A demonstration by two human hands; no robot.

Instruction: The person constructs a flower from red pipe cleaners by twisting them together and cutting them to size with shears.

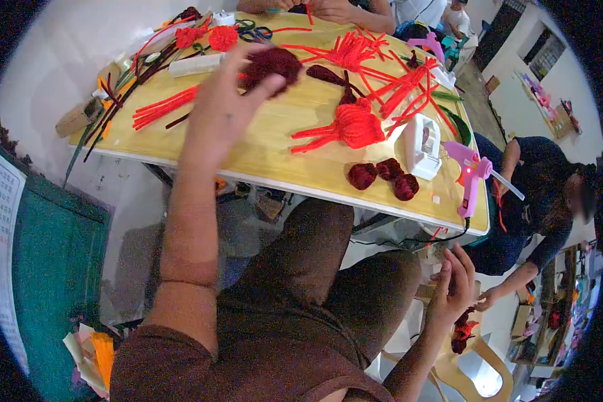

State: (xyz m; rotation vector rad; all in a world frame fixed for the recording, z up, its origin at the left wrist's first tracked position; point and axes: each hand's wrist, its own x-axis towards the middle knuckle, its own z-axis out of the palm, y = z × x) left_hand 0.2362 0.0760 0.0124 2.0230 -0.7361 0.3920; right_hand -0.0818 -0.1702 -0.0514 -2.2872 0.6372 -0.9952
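Note:
Over the left part of the table, my left hand [229, 107] closes its thumb and fingers around a fuzzy dark red chenille flower head [278, 67]; motion blurs both a little. My right hand [454, 287] is off the table, beside my knee, its fingers stretched out and nothing visible in them. Closest to it on the table's corner is a pink glue gun [474, 175] with its light lit. Three small dark red fuzzy balls [362, 175] lie near the front edge. Behind them sits a round bright red chenille flower [359, 126] with stems pointing left.
A white tape dispenser [420, 151] stands beside the glue gun. Red pipe cleaners [164, 109], a white roll [197, 64], scissors [253, 32] and another pink glue gun [430, 44] lie on the yellow table [261, 151]. A co-worker [536, 194] reaches toward a beige chair [479, 358].

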